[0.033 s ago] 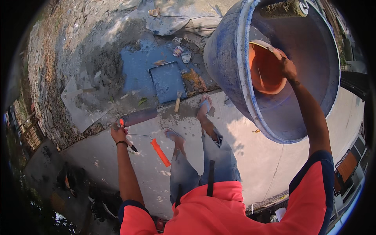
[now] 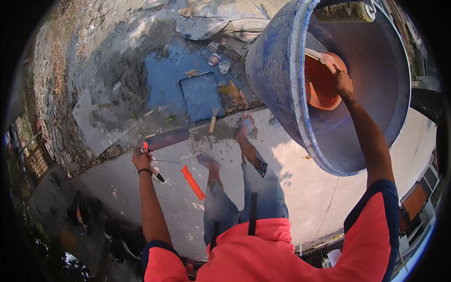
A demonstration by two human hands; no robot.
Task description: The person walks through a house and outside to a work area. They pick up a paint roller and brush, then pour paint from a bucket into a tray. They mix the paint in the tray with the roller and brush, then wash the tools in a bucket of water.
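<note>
Item: orange bucket (image 2: pixel 321 81), located at the far right, inside a large blue tub (image 2: pixel 272 70). Open-mouthed, with a pale smear along its far rim; contents, if any, not clear. Probably thin plastic: light when empty, a little flexible, slick where wet. Best hold, by judgement: the rim, fingers over the edge.

Right hand (image 2: pixel 344 85): partly closed on the bucket's right rim, fingers curled over it; the thumb's position cannot be told.

Item: paint roller (image 2: pixel 167 139), at left, above the pale paving (image 2: pixel 300 202). Dark sleeve, thin wire frame, orange handle angled toward the near side. Likely light, with a soft nap and a stiff frame; the handle offers the surest hold, the wire a lesser one — apt to swing.

Left hand (image 2: pixel 142 160): closed around the roller's orange-capped left end, handle hanging free. A slim black-tipped tool (image 2: pixel 160 178) projects beside the palm, seemingly held too — kind uncertain.

Adjacent: second roller (image 2: pixel 345 12), tan sleeve, at the tub's far rim.
</note>
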